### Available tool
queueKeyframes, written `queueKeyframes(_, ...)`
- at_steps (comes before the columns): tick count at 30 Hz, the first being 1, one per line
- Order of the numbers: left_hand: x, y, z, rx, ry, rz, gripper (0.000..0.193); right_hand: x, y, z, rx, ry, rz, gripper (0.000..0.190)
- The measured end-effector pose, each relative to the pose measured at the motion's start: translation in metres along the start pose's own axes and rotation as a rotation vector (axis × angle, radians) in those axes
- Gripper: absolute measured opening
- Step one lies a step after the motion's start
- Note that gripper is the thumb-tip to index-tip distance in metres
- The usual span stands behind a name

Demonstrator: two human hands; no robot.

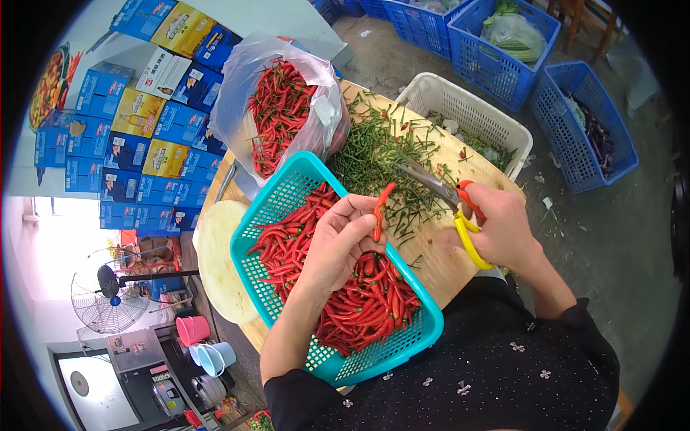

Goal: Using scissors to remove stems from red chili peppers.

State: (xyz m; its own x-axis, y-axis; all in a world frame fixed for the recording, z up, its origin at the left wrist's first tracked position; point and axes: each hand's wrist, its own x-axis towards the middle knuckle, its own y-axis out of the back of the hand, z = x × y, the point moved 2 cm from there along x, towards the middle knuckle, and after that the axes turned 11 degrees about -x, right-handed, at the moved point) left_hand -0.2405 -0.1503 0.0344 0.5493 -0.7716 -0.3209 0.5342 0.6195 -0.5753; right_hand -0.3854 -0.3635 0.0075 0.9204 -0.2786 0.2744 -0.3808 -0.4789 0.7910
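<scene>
Between the thumb and fingers of my left hand [350, 231] is one red chili pepper [381, 210], held above a teal plastic basket [431, 318]. Red chilies [372, 301] fill much of that basket. My right hand [493, 223] grips scissors [466, 237] with yellow and red handles; the blades point toward the upper left, over a heap of cut green stems [377, 145] on a wooden table [431, 269]. Behind the basket, a clear plastic bag [232, 102] stands open, holding more red chilies [283, 102] with green stems on.
A round pale board [221, 264] lies left of the basket, near a metal utensil [225, 182]. Past the table's right edge stands a white crate [474, 97] with scraps. Blue crates [585, 81] of vegetables sit on the floor. Stacked cartons [145, 140] and a fan [110, 291] are at left.
</scene>
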Motion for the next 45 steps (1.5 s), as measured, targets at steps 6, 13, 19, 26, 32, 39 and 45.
queueKeyframes(6, -0.004, -0.009, 0.003, 0.293, 0.063, -0.005, 0.020, 0.019, -0.026, -0.017, 0.889, -0.258, -0.161, 0.026)
queueKeyframes(13, -0.005, -0.015, 0.005, 0.459, -0.018, 0.017, 0.021, 0.015, -0.021, -0.035, 1.221, -0.344, -0.395, 0.016)
queueKeyframes(19, -0.002, -0.004, 0.001, 0.471, -0.165, 0.096, 0.019, 0.013, -0.030, -0.036, 1.139, -0.306, -0.362, 0.017)
queueKeyframes(26, -0.001, -0.007, 0.001, 0.440, -0.190, 0.135, 0.020, 0.014, -0.036, -0.036, 1.201, -0.283, -0.282, 0.015)
queueKeyframes(32, 0.002, -0.004, -0.001, 0.379, -0.254, 0.031, 0.025, 0.018, -0.035, -0.038, 1.250, -0.351, -0.385, 0.020)
queueKeyframes(39, 0.010, 0.007, 0.001, 0.352, -0.280, 0.109, 0.022, 0.005, -0.053, -0.023, 1.009, -0.280, -0.268, 0.041)
queueKeyframes(45, 0.005, 0.022, 0.008, 0.345, -0.333, 0.168, 0.019, -0.004, -0.009, -0.010, 0.138, -0.120, -0.361, 0.061)
